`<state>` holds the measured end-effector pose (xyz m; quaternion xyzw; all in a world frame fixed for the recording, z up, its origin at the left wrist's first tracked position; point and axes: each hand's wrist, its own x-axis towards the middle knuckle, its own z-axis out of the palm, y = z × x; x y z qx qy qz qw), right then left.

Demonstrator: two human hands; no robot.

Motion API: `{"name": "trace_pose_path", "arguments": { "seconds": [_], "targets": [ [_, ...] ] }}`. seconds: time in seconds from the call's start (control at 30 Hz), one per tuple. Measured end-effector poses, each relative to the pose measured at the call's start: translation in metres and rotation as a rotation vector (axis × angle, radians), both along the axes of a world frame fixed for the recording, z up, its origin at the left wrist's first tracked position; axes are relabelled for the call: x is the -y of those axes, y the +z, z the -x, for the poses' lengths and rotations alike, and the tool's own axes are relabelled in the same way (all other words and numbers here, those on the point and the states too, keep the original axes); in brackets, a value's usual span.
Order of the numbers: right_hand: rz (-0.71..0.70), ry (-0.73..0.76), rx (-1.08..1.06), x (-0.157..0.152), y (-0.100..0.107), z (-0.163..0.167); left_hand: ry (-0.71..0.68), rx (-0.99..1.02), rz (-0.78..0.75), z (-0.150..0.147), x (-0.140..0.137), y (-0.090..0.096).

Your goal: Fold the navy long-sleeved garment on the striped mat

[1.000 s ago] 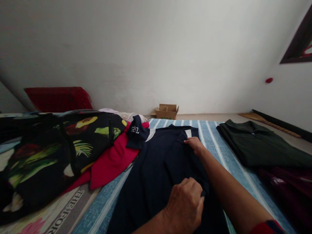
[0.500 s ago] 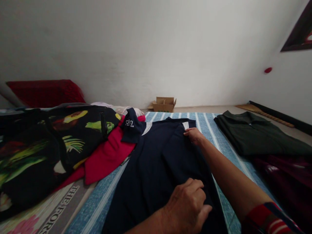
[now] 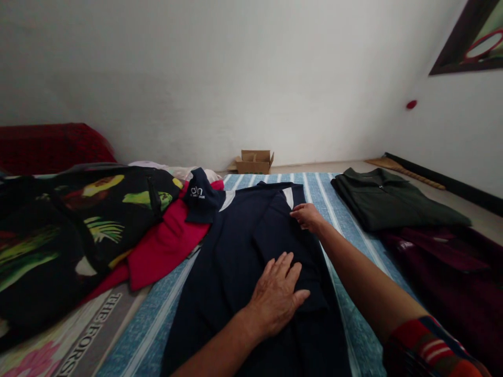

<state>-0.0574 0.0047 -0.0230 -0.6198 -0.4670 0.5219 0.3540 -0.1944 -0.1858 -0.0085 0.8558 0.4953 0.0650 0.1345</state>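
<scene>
Shirt: dark blue, spread on a blue striped cloth, collar end away from the person, lower part running out at the near edge of view
Left hand: palm down on the lower middle of the shirt; fingers extended and slightly parted, thumb out to the right
Right hand: at the shirt's right edge, just below a white shoulder patch; fingers bent, thumb and index close together; whether they pinch the fabric cannot be told from this angle
Lettered sleeve: dark blue with white lettering, extends left from the shirt and rests on a red garment
Printed garment: black with fruit and leaf pattern, on the left, overlapping the red garment
Printed sheet: at lower left, large letters visible, partly covered by the printed garment
Green garment: dark, folded, collar at the far end, placed right of the shirt and apart from it
Maroon garment: folded, touching the near side of the green garment
Cardboard box: flaps up, beyond the far edge of the striped cloth, near the wall
</scene>
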Motion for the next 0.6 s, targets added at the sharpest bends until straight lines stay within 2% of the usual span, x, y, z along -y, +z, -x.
{"name": "trace_pose_path", "arguments": {
  "seconds": [0.27, 0.5, 0.6],
  "targets": [
    [-0.031, 0.102, 0.151, 0.051, -0.013, -0.017, 0.033, 0.051, -0.061, -0.002, 0.012, 0.002],
    [-0.27, 0.082, 0.398, 0.068, -0.018, -0.019, 0.126, -0.045, 0.089, -0.009, 0.024, -0.001],
    [-0.329, 0.076, 0.46, 0.071, -0.019, -0.018, 0.136, -0.047, 0.119, -0.008, 0.026, -0.003]
  ]
}}
